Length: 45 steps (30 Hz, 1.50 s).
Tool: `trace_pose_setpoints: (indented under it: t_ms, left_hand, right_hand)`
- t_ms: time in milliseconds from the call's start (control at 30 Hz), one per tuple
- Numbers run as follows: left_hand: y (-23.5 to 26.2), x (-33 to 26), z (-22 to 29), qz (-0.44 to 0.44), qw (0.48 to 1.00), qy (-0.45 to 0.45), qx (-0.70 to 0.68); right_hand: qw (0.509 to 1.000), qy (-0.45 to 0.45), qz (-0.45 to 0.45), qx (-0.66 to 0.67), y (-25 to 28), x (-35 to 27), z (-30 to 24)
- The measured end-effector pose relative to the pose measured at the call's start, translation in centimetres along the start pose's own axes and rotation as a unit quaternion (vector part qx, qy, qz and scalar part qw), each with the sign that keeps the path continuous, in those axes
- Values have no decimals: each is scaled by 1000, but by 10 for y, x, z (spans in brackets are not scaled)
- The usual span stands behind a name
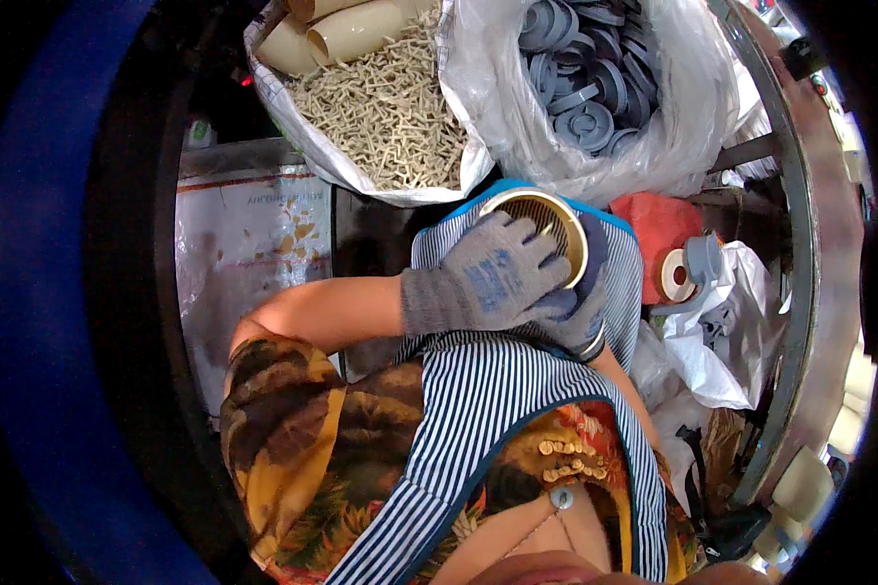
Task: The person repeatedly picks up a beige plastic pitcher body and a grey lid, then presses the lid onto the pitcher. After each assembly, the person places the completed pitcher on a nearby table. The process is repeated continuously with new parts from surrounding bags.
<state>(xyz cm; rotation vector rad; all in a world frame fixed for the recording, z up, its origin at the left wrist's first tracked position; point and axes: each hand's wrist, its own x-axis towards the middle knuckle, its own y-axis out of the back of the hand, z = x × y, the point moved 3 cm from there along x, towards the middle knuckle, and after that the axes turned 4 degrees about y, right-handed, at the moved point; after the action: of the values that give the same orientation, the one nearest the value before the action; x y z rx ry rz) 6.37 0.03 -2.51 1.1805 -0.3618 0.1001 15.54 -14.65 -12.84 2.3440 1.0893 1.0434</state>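
Over my striped apron (468,366), I hold a short, round cream plastic tube (577,234), tilted with its mouth toward me and a ribbed inner wall. My left hand (502,268), in a grey knitted glove, comes from the left; its fingers curl over the rim into the mouth. My right hand (587,307), also gloved, wraps the tube from the right and below, partly hidden behind the left. Whether a small piece sits between the left fingertips cannot be made out.
Ahead stands a white sack (385,185) with small cream pegs (385,107) and larger cream tubes (366,34). Beside it, a clear plastic bag (693,107) holds grey round caps (590,122). At right lie a red bag (644,219), a cream ring (677,276), and a metal frame bar (800,244).
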Motion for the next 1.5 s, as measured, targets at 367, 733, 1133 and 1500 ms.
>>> trace_pose_setpoints:
  t_ms: [367,733,1133,1500]
  left_hand:
    - [21,-31,-161,-51,913,324,241]
    - [-74,7,-54,-28,692,191,-696]
    - [-73,22,-61,-14,983,48,-179]
    - [-130,13,-79,53,865,197,-459]
  right_hand:
    - [984,-43,-41,165,37,48,-24]
    - [876,-329,199,-292,203,-55,95]
    - [930,-299,151,148,191,20,42]
    - [861,-378,-50,337,102,49,61]
